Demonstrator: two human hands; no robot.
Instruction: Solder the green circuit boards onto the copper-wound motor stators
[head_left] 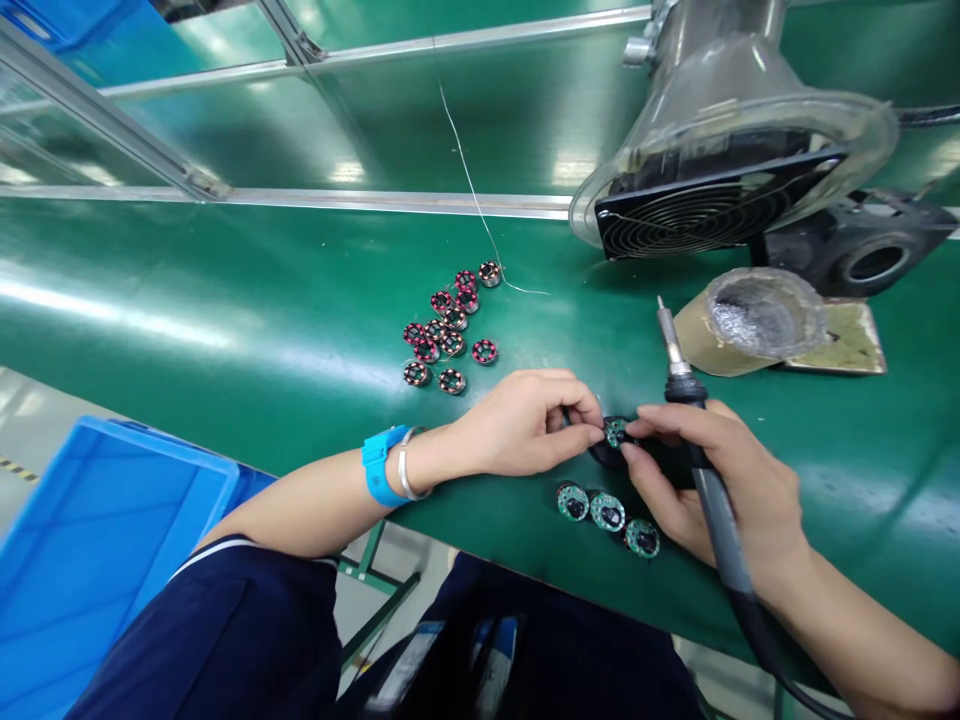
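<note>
Head view. Item: L hand (536, 420), mine, pinching nearly closed at the left rim of 1 rnd. PCB (616, 432); can't tell if a lead is also between the fingertips. Item: R hand (735, 480), mine, thumb + index bending in at the PCB's right rim, same hand gripping 1 soldering iron (718, 510), tip pointing up, away from me. PCB loc.: between both hands, over the bench (300, 400). Nearer me: 3 more rnd. PCBs (607, 511), lying in a row. Far side: approx. 12 wound stators (452, 343), clustering near a loose wire (474, 190). Risks, my judgement: R fingers sharing iron + PCB, so a wrist turn might be swinging the tip into the tan pot (705, 325); uneven pinch might be tilting the PCB loose.
</note>
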